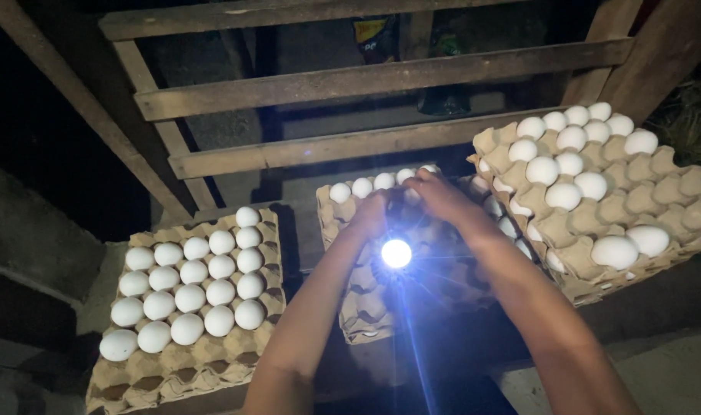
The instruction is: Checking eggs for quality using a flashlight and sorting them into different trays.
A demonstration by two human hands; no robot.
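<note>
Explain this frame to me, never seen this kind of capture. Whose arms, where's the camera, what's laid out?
There is no machine here: a person wears one camera on the head, looking down at their own two bare arms. It is dark; a bright light glares between the arms, and what carries it cannot be told. Three cardboard egg trays rest on a ledge below wooden slats. The left tray is mostly filled with white eggs, the right tray, a tilted stack, is partly filled. Both hands reach over the far end of the middle tray, next to its row of eggs. The left hand and right hand meet there; whether either grips an egg is hidden.
</note>
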